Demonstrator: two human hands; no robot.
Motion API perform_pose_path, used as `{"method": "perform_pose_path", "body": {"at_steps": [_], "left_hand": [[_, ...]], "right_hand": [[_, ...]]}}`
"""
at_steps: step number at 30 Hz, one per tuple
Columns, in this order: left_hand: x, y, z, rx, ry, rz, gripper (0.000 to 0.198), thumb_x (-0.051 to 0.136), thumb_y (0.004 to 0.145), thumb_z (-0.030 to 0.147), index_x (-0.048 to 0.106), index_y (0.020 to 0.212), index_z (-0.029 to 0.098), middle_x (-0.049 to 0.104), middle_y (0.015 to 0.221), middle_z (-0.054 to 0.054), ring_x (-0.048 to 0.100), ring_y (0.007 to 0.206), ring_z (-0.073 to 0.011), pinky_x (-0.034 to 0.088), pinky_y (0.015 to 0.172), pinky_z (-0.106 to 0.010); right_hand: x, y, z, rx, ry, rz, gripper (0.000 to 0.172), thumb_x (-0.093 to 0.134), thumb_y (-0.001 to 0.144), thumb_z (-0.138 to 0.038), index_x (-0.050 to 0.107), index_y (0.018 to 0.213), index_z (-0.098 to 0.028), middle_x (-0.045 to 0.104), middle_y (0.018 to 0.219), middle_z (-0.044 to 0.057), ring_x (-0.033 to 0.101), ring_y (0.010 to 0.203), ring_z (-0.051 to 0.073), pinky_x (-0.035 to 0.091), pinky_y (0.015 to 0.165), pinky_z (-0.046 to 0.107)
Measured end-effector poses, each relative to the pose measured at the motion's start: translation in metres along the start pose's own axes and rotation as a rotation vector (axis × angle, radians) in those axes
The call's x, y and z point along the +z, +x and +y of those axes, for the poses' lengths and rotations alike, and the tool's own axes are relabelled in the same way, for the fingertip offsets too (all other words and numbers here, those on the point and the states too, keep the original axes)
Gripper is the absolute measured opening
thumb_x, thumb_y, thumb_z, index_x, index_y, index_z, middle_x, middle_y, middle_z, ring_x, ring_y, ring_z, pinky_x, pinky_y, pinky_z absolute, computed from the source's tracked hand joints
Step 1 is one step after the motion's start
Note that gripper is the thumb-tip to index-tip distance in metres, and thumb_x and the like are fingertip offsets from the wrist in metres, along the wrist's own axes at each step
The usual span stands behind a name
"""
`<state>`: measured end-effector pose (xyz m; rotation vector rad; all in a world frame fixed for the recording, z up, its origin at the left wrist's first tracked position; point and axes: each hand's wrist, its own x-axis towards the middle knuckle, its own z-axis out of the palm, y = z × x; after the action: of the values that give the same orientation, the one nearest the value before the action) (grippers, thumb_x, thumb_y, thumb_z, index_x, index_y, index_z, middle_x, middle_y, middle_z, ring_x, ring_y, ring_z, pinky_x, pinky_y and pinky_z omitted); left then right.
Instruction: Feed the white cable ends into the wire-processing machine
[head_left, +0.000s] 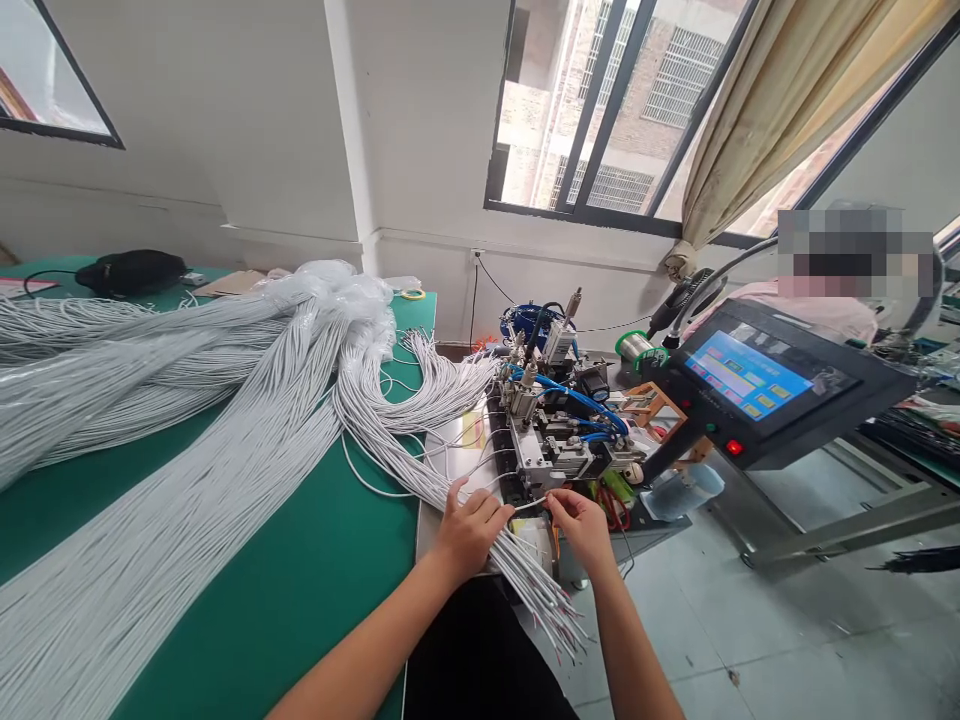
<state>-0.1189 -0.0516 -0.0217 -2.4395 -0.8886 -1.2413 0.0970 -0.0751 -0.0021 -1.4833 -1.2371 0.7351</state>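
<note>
Between my two hands runs a single thin white cable (531,503). My left hand (471,528) pinches it between thumb and finger, resting over a thick bundle of white cables (390,450). With the thumb and fingertips of my right hand (579,525), I grip the cable near its end. Below my hands the stripped, reddish cable ends (559,615) fan out over the edge. Just beyond my fingers stands a bench machine (536,450) with metal cylinders and blue air tubes. Several single cables lead into its left side.
Large cable bundles (217,490), partly wrapped in plastic, cover the green table (322,560) at left. To the right a control panel with a lit screen (750,375) stands on a post. Near it are a solder wire spool (640,350), a clear plastic container (684,490) and another person (810,305).
</note>
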Motion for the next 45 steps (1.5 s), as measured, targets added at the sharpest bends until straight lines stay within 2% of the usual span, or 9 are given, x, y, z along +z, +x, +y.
{"method": "perform_pose_path", "body": {"at_steps": [3,5,9,14,20,28,36,39,45], "left_hand": [[0.003,0.000,0.001,-0.036,0.025,-0.014,0.025,0.046,0.087,0.011,0.064,0.097,0.024,0.064,0.075,0.000,0.058,0.082,-0.0161,0.021,0.106,-0.045],[0.003,0.001,0.001,-0.050,0.042,-0.021,0.026,0.047,0.084,0.009,0.064,0.096,0.024,0.063,0.074,0.000,0.058,0.081,-0.0168,0.021,0.106,-0.046],[0.002,0.002,0.002,-0.070,0.060,-0.043,0.025,0.049,0.079,0.009,0.064,0.093,0.022,0.062,0.074,-0.001,0.057,0.081,-0.0188,0.020,0.106,-0.049],[0.004,0.002,0.003,-0.124,0.075,-0.071,0.027,0.049,0.077,0.007,0.063,0.094,0.023,0.063,0.074,-0.002,0.056,0.081,-0.0203,0.020,0.105,-0.053],[0.006,0.001,0.004,-0.144,0.088,-0.067,0.025,0.049,0.078,0.009,0.062,0.093,0.023,0.062,0.073,-0.002,0.056,0.081,-0.0210,0.020,0.105,-0.053],[0.006,0.000,0.003,-0.143,0.051,-0.069,0.025,0.048,0.077,0.009,0.062,0.093,0.023,0.064,0.074,-0.003,0.057,0.086,-0.0217,0.015,0.108,-0.055],[0.007,0.000,0.004,-0.156,0.046,-0.040,0.027,0.049,0.076,0.007,0.064,0.090,0.024,0.066,0.075,-0.003,0.058,0.090,-0.0225,0.006,0.112,-0.058],[0.006,-0.001,0.004,-0.160,0.047,-0.048,0.028,0.049,0.077,0.007,0.065,0.093,0.024,0.068,0.079,-0.003,0.059,0.094,-0.0232,0.004,0.112,-0.060],[0.002,-0.001,0.004,-0.132,0.024,-0.069,0.035,0.052,0.072,0.008,0.066,0.100,0.024,0.070,0.104,-0.006,0.057,0.109,-0.0264,-0.005,0.111,-0.065]], "right_hand": [[-0.003,0.002,0.002,-0.176,-0.254,0.015,0.030,0.065,0.076,-0.046,0.071,0.076,-0.017,0.069,0.075,0.009,0.059,0.068,0.020,0.045,0.066,0.032],[-0.003,0.003,0.004,-0.203,-0.317,0.004,0.032,0.061,0.080,-0.047,0.069,0.074,-0.017,0.067,0.070,0.007,0.056,0.064,0.019,0.042,0.063,0.031],[0.001,0.008,0.015,-0.122,-0.262,-0.051,0.039,0.055,0.082,-0.054,0.062,0.070,-0.018,0.056,0.060,0.002,0.048,0.057,0.016,0.036,0.055,0.027],[0.005,0.016,0.029,-0.110,-0.156,-0.147,0.041,0.053,0.082,-0.057,0.054,0.067,-0.019,0.049,0.060,-0.002,0.043,0.059,0.013,0.035,0.056,0.024],[0.007,0.018,0.029,-0.079,-0.115,-0.158,0.040,0.055,0.079,-0.056,0.052,0.065,-0.018,0.047,0.060,-0.002,0.040,0.059,0.013,0.034,0.056,0.024],[0.007,0.025,0.031,0.079,0.063,-0.291,0.037,0.057,0.074,-0.052,0.047,0.061,-0.019,0.039,0.057,-0.005,0.034,0.055,0.010,0.028,0.051,0.022],[0.017,0.019,0.042,0.209,0.285,-0.198,0.041,0.067,0.066,-0.055,0.047,0.060,-0.019,0.035,0.052,-0.007,0.029,0.050,0.009,0.025,0.048,0.021],[0.012,0.014,0.043,0.162,0.200,-0.160,0.046,0.065,0.068,-0.062,0.053,0.063,-0.019,0.042,0.054,-0.005,0.035,0.052,0.011,0.030,0.050,0.023],[-0.013,-0.010,0.028,0.049,0.025,0.041,0.047,0.062,0.074,-0.064,0.065,0.073,-0.017,0.059,0.065,0.002,0.050,0.062,0.016,0.038,0.059,0.026]]}}
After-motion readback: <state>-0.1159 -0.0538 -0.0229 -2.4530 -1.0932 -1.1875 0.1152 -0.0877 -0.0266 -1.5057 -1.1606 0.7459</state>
